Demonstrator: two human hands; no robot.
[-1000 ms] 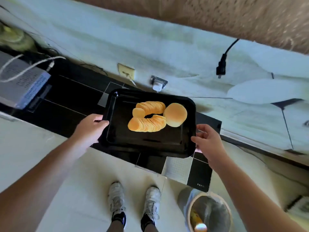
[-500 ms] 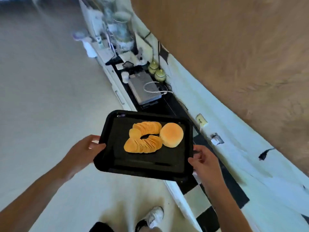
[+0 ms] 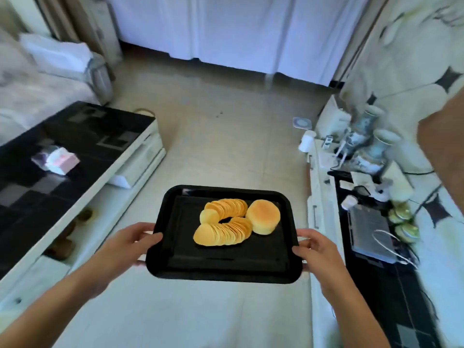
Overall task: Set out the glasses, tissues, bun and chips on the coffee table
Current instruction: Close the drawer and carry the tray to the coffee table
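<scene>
I carry a black tray (image 3: 221, 267) level in front of me, above the pale floor. My left hand (image 3: 130, 243) grips its left edge and my right hand (image 3: 316, 254) grips its right edge. On the tray lie two curved rows of yellow chips (image 3: 223, 226) and a round golden bun (image 3: 263, 216) touching them on the right. The coffee table (image 3: 32, 197), with a glossy black top and white sides, stands to my left. A pink and white tissue pack (image 3: 60, 160) lies on it. No glasses are visible.
A grey sofa (image 3: 50, 79) stands beyond the coffee table. Along the right wall runs a low cabinet (image 3: 324, 197) holding vases (image 3: 371, 146), a grey device with cables (image 3: 369, 232) and small jars. White curtains (image 3: 226, 28) hang at the far end. Open floor lies ahead.
My view has swung left from the wall cabinet toward the room, bringing the coffee table and sofa into sight. Both hands kept hold of the tray, and the food stayed put.
</scene>
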